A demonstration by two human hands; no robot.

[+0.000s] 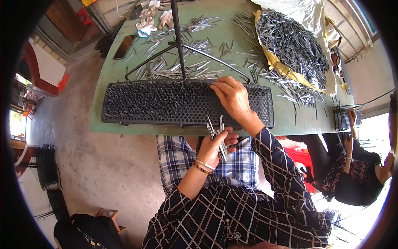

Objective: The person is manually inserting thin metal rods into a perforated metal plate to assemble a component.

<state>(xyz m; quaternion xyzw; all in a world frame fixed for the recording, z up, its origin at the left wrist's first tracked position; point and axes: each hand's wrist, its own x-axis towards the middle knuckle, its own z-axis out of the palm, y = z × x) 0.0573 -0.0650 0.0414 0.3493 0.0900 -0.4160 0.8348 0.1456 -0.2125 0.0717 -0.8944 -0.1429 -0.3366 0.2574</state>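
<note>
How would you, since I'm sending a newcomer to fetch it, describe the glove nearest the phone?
Start at the green table and go to its far left part, where a dark phone lies. Just beyond it and to the right, find the white work glove, the nearest of a loose group of gloves. It alone shows a blue edge; its neighbours look plain off-white.

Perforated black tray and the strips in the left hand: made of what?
Strips: probably bare metal, smooth finish, going by the silvery-gray glints. Perforated tray: coated metal or plastic; its even black color and slight sheen leave that open.
</note>
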